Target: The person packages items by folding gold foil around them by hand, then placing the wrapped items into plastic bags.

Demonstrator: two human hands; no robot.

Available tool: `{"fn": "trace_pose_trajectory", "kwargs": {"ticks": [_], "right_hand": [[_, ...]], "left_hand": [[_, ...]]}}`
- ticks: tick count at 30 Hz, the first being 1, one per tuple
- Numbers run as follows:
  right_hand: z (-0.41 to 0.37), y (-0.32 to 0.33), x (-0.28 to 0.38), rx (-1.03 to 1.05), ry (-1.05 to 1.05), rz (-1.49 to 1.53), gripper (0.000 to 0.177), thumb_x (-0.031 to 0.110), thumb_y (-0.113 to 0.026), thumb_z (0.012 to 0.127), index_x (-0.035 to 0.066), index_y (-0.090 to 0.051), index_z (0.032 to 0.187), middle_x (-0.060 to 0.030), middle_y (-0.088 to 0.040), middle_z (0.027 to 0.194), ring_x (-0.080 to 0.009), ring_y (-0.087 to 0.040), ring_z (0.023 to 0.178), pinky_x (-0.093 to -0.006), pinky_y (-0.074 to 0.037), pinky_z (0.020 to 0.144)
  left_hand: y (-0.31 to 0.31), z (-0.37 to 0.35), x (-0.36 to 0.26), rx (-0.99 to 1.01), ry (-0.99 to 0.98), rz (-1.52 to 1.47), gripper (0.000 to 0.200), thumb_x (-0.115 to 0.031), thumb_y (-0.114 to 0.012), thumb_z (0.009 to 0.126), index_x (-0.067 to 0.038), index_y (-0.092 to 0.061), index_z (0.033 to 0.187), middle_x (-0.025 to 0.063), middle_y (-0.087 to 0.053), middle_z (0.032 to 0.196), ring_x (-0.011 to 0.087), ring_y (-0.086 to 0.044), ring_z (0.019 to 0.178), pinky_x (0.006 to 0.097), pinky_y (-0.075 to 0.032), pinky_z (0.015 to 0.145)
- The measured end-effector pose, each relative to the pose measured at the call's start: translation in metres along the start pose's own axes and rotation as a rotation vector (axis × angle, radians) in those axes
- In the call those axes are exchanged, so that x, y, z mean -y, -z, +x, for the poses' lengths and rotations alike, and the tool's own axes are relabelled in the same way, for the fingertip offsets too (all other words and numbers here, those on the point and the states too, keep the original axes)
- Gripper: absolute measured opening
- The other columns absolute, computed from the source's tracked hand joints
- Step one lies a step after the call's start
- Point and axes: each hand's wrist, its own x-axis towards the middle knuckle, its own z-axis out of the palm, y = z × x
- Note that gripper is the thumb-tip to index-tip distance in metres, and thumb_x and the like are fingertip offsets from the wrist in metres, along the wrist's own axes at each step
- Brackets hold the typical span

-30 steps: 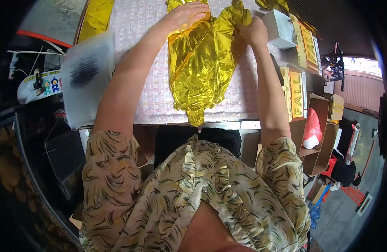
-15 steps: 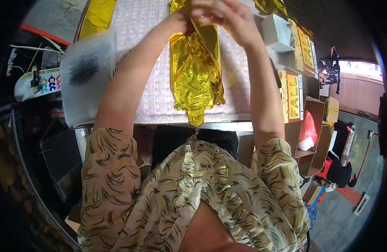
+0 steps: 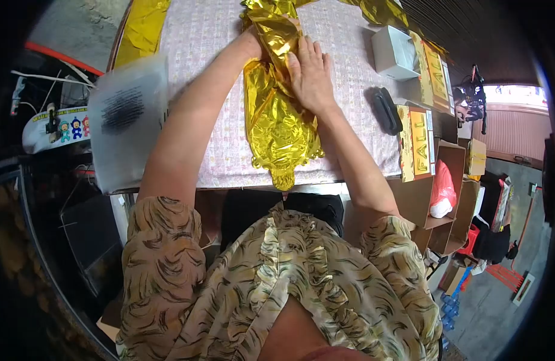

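A shiny gold foil balloon (image 3: 281,123), deflated and wrinkled, lies lengthwise on the cloth-covered table, its narrow tab toward me. Its far part is folded over in a loose flap. My left hand (image 3: 251,45) is tucked at the left side of this flap, and the foil hides its fingers. Flat against the right edge of the foil rests my right hand (image 3: 314,81), fingers stretched out and pointing away from me.
At left lies a clear plastic bag stack (image 3: 128,120) with dark print. More gold foil (image 3: 139,36) sits at the far left corner. On the right are a white box (image 3: 396,53), a black case (image 3: 384,111) and "FALL" cards (image 3: 419,143). Cardboard boxes (image 3: 443,192) stand beyond.
My right hand has come down toward me from above the balloon's far part and now lies on the foil. The folded flap shows more plainly. The black case is uncovered by my right arm.
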Motion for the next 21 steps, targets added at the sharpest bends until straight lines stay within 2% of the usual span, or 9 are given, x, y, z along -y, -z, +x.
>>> {"fn": "trace_pose_trajectory", "kwargs": {"ticks": [3,5,7,9,10,14,17,19,21], "right_hand": [[-0.002,-0.01,0.012,-0.036,-0.019,-0.059,0.074,0.048,-0.033,0.11,-0.008,-0.029,0.157,-0.0285,-0.031,0.164,-0.0432,-0.023,0.155,-0.054,-0.012,0.127],[-0.002,-0.016,0.015,-0.043,-0.035,-0.062,0.076,0.049,-0.034,0.109,-0.01,-0.03,0.156,-0.0285,-0.032,0.163,-0.0429,-0.023,0.155,-0.0538,-0.012,0.127],[-0.003,-0.019,0.017,-0.051,-0.021,-0.128,0.076,0.051,-0.032,0.11,-0.009,-0.029,0.157,-0.0283,-0.032,0.163,-0.0438,-0.023,0.154,-0.0544,-0.011,0.127],[-0.004,-0.021,0.019,-0.071,-0.02,-0.123,0.077,0.052,-0.032,0.11,-0.01,-0.03,0.155,-0.0288,-0.032,0.162,-0.0435,-0.023,0.154,-0.0546,-0.011,0.127],[-0.004,-0.022,0.02,-0.074,-0.023,-0.159,0.077,0.052,-0.032,0.11,-0.01,-0.031,0.155,-0.0285,-0.033,0.162,-0.0432,-0.023,0.154,-0.0546,-0.012,0.127],[-0.005,-0.028,0.018,-0.111,-0.013,-0.246,0.078,0.054,-0.032,0.109,-0.01,-0.033,0.154,-0.0281,-0.035,0.161,-0.0424,-0.024,0.154,-0.0549,-0.012,0.127],[-0.006,-0.028,0.019,-0.103,-0.02,-0.285,0.079,0.055,-0.032,0.109,-0.01,-0.034,0.154,-0.0277,-0.034,0.162,-0.0417,-0.025,0.154,-0.0552,-0.012,0.127],[-0.005,-0.028,0.02,-0.093,-0.022,-0.297,0.08,0.056,-0.031,0.109,-0.01,-0.033,0.155,-0.0274,-0.033,0.163,-0.0412,-0.023,0.155,-0.0551,-0.012,0.127],[-0.006,-0.029,0.02,-0.08,-0.025,-0.309,0.081,0.056,-0.03,0.109,-0.01,-0.032,0.155,-0.027,-0.031,0.164,-0.0406,-0.022,0.156,-0.055,-0.011,0.127]], "left_hand": [[-0.008,-0.001,0.007,-0.022,-0.021,0.124,0.046,-0.015,-0.054,0.103,-0.01,-0.053,0.149,0.007,-0.051,0.155,0.0219,-0.046,0.143,0.0361,-0.036,0.121],[-0.046,0.002,0.042,-0.293,-0.222,-0.301,0.045,-0.016,-0.055,0.102,-0.011,-0.056,0.147,0.0064,-0.052,0.155,0.0226,-0.046,0.143,0.0377,-0.035,0.122],[-0.038,0.001,0.033,-0.312,-0.265,-0.284,0.044,-0.016,-0.056,0.102,-0.012,-0.058,0.145,0.0062,-0.052,0.154,0.0237,-0.046,0.143,0.0388,-0.035,0.122],[-0.031,-0.002,0.018,-0.139,0.145,-1.212,0.043,-0.016,-0.056,0.101,-0.011,-0.059,0.144,0.0051,-0.053,0.154,0.0234,-0.046,0.142,0.0381,-0.035,0.122],[-0.04,0.0,0.032,-0.278,-0.215,-0.641,0.043,-0.017,-0.055,0.102,-0.012,-0.058,0.145,0.0049,-0.053,0.153,0.0229,-0.046,0.142,0.0375,-0.035,0.122],[-0.049,0.003,0.039,-0.287,-0.232,-0.834,0.043,-0.017,-0.055,0.102,-0.012,-0.057,0.145,0.0047,-0.054,0.153,0.0217,-0.047,0.142,0.0364,-0.035,0.121],[-0.034,-0.002,0.029,-0.169,-0.137,-0.336,0.045,-0.011,-0.041,0.108,-0.004,-0.043,0.153,0.0089,-0.046,0.159,0.0196,-0.046,0.142,0.0321,-0.037,0.12],[-0.034,-0.003,0.03,-0.297,-0.155,-0.301,0.041,-0.016,-0.056,0.103,-0.009,-0.059,0.143,0.0052,-0.056,0.15,0.0207,-0.051,0.138,0.0355,-0.039,0.118],[-0.029,-0.001,0.031,-0.23,-0.061,-0.392,0.041,-0.016,-0.057,0.103,-0.009,-0.059,0.144,0.0045,-0.058,0.149,0.0195,-0.053,0.135,0.0342,-0.041,0.116]]}}
